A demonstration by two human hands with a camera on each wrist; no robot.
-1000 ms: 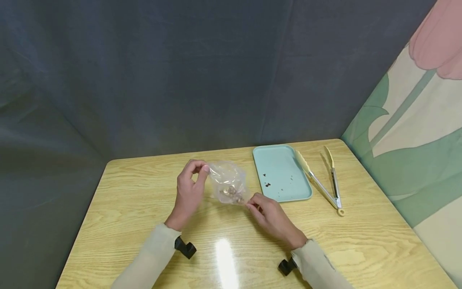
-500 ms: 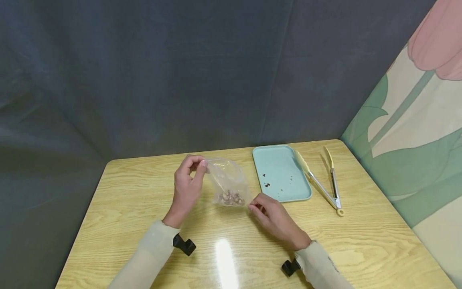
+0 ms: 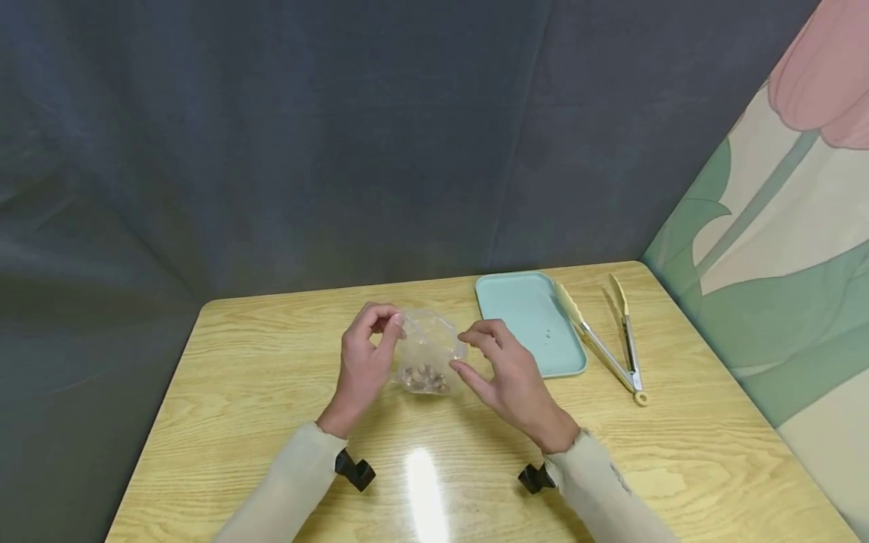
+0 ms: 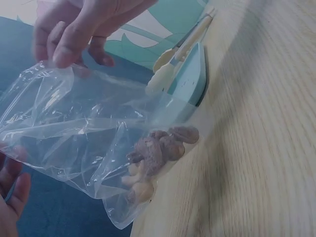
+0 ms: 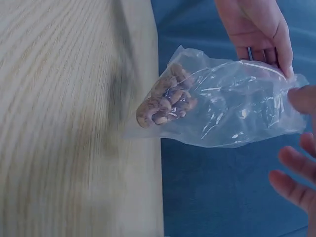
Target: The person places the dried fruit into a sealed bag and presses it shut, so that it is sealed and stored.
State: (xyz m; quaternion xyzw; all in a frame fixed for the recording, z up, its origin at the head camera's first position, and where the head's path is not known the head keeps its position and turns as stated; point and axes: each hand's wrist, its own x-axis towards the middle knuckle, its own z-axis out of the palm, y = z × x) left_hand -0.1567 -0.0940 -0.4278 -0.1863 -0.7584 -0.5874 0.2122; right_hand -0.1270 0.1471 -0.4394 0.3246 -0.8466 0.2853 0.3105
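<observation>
A clear plastic bag point(image 3: 429, 343) hangs over the table, with brown and tan nut-like pieces point(image 5: 165, 98) gathered at its bottom. My left hand point(image 3: 366, 354) pinches the bag's upper left corner between thumb and fingers. At the opposite upper side, my right hand point(image 3: 512, 377) has its thumb and index fingertip apart, right at the bag's edge. The right wrist view shows the right thumb point(image 5: 302, 98) overlapping the bag's top while the other fingers spread loosely. The bag's bottom is close over the table in the left wrist view.
A light blue tray point(image 3: 523, 302) with dark crumbs lies behind the right hand, partly covered by it. Tongs point(image 3: 604, 354) with cream tips lie spread beside it, one tip at the tray's rim. A dark cloth point(image 3: 353, 151) hangs behind the wooden table point(image 3: 251, 377).
The right hand has left the bag's lower right corner and moved up to its upper right side, fingers parting. The left hand keeps its pinch, and the bag now hangs more upright.
</observation>
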